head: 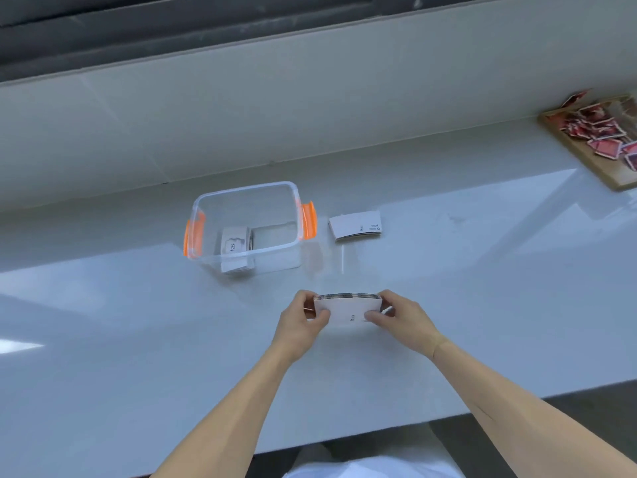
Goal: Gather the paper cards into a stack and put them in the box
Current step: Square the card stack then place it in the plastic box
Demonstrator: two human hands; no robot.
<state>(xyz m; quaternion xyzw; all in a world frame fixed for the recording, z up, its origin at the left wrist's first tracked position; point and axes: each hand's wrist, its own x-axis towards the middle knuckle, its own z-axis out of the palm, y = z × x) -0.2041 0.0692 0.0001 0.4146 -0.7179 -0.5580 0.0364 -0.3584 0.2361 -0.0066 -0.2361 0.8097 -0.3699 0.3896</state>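
Three stacks of cards — one gripped between left hand and right hand, one on the worktop, one inside the single box.

White card stack before clear box

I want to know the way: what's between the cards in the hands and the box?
Nothing: the head view shows only bare countertop between held stack and box.

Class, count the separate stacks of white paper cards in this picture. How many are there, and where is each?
3. One stack is held between both hands above the table; one lies on the table right of the clear box; one sits inside it. More cards may hide behind it.
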